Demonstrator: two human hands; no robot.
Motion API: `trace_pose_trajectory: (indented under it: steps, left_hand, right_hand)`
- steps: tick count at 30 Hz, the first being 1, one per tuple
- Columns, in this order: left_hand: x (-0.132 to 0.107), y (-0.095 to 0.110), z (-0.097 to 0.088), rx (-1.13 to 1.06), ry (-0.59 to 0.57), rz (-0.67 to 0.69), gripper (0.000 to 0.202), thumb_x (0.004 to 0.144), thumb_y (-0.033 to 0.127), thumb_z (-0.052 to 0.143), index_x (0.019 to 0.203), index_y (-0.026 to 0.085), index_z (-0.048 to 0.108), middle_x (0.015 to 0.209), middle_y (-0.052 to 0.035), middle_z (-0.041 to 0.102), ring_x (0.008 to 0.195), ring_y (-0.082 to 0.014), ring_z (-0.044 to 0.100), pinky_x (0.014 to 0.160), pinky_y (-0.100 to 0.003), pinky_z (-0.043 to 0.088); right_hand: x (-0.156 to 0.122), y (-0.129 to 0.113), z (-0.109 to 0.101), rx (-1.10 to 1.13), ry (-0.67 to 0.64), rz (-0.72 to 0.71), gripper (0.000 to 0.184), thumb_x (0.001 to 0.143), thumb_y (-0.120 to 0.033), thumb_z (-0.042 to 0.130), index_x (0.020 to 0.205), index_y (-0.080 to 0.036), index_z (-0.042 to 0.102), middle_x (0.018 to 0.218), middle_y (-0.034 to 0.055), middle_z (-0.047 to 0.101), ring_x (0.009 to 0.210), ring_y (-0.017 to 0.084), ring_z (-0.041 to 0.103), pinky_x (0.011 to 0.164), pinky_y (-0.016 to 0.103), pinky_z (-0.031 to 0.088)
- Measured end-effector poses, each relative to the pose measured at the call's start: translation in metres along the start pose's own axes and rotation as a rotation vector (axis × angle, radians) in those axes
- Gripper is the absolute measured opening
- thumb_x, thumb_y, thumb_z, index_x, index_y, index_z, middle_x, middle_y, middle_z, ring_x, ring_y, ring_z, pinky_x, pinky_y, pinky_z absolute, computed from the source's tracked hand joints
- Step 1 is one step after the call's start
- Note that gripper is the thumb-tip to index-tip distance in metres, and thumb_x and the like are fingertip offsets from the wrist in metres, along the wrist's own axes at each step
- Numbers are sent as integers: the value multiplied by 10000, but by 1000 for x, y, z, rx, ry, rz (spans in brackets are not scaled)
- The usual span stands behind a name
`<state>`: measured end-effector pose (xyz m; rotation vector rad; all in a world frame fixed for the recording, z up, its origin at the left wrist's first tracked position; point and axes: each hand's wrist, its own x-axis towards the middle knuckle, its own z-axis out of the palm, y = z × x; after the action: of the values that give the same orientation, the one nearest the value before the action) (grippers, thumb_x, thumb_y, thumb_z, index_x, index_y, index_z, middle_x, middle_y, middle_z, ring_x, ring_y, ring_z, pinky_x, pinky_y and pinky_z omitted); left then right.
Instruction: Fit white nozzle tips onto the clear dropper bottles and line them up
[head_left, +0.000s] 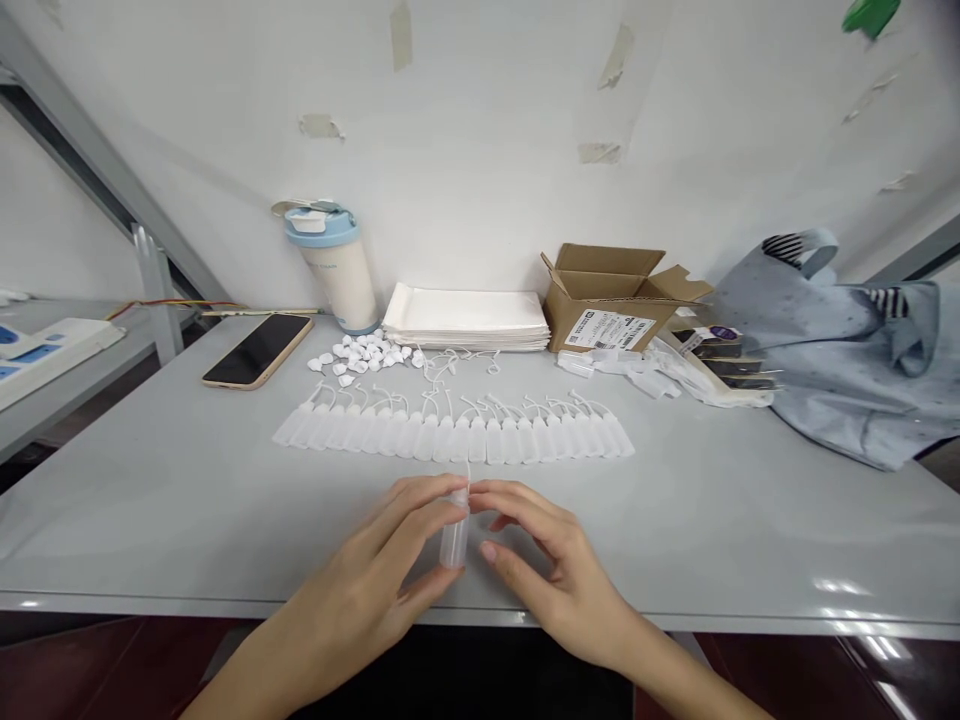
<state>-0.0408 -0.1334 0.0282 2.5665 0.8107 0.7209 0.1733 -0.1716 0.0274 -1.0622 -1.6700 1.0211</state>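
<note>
Near the table's front edge, my left hand [382,565] is closed on a small translucent plastic bottle [454,540], fingers at its neck and thumb near its base. A thin white cord stands up from the bottle's top. My right hand [544,555] is beside it, its fingertips at the neck and its thumb spread away from the bottle; it does not grip it. Beyond the hands lies a long row of similar small bottles [461,440], side by side, with white cord loops at their far ends. White caps [364,352] lie in a loose pile behind the row's left part.
Loose white cords [442,365] lie behind the row. A stack of white envelopes [466,318] and an open cardboard box [611,310] stand at the wall. A phone [259,350] and a tumbler [337,270] are at left. Plastic bags [675,370] and a grey-blue cloth bag [847,340] lie right.
</note>
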Motion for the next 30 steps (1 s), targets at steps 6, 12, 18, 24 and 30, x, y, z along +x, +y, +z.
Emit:
trace_pose_trajectory:
  steps: [6,12,18,24,30]
  left_hand:
    - [-3,-4,1,11,-27,-44,454,947,226,555,1365,268,383,1386,-54,479,1276,-193,501,1088,-363,458]
    - [-4,-14,-2,15,-66,-99,409,944,265,536,1332,288,406,1382,-48,507,1252,-214,537,1033,-372,506]
    - [0,-31,-2,2,-58,-175,382,904,287,582,1261,292,445,1365,-46,531,1234,-228,554,1011,-407,508]
    - [-3,-38,-1,18,-110,-186,401,902,265,570,1277,303,433,1394,-31,508,1253,-213,537,1026,-406,487]
    - [-5,-40,-3,23,-144,-192,303,905,254,553,1201,295,504,1405,-41,490,1233,-221,554,965,-365,522]
  right_hand:
    - [0,-1,-2,-27,-55,29,454,898,-127,575,1312,-313,557,1325,48,601,1155,175,581,939,317,499]
    - [1,-2,0,-37,-121,97,466,896,-161,596,1340,-282,522,1405,51,535,1282,202,499,1076,366,412]
    - [0,2,3,-12,45,145,321,893,-192,580,1201,-281,600,1275,52,619,1014,215,621,867,380,523]
    - [-2,5,4,58,79,207,259,907,-224,573,1147,-303,631,1195,37,654,1009,230,632,874,403,520]
    - [1,3,4,66,108,220,213,908,-231,558,1091,-281,655,1133,49,678,1018,237,642,873,400,525]
